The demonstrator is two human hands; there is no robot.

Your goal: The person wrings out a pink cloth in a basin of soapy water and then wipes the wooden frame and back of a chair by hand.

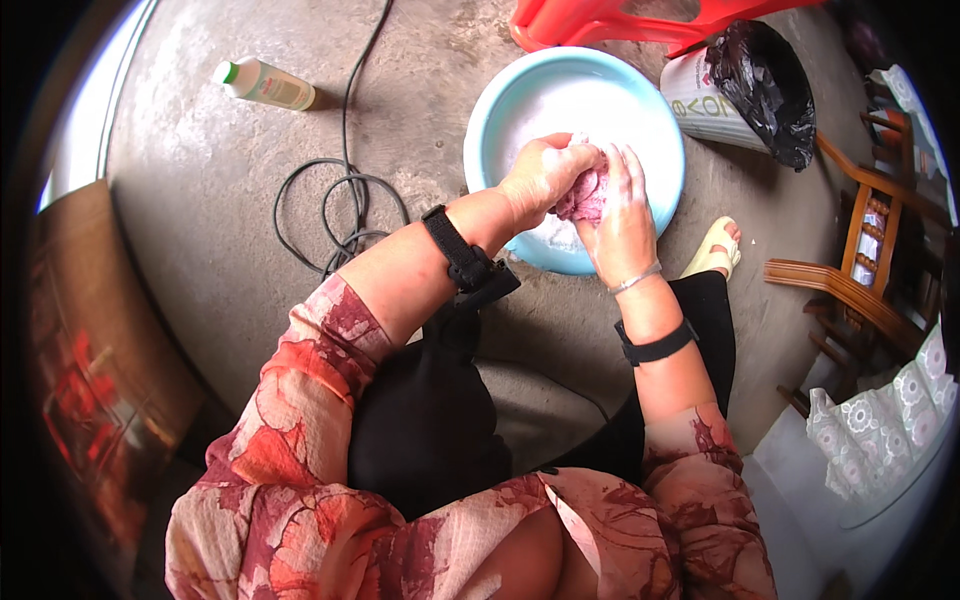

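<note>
A light blue plastic basin (487,135) stands on the concrete floor, holding whitish, sudsy water. Over its near part, a crumpled pink cloth (586,196) is squeezed between my two hands. My left hand (550,176) comes from the left side of the view, its fingers closed around the cloth. On the cloth's other side is my right hand (621,214), fingers pressed against it and wet with suds. A black strap is on each forearm, and a thin bracelet is on the right wrist. The lower part of the cloth is partly hidden by the hands.
A bottle with a green cap (268,84) stands left of the basin, near a coiled dark cable (346,180). Beyond the basin is a red plastic stool (570,26). A bin lined with a black bag (712,97) stands at right, with wooden furniture (840,289) further right.
</note>
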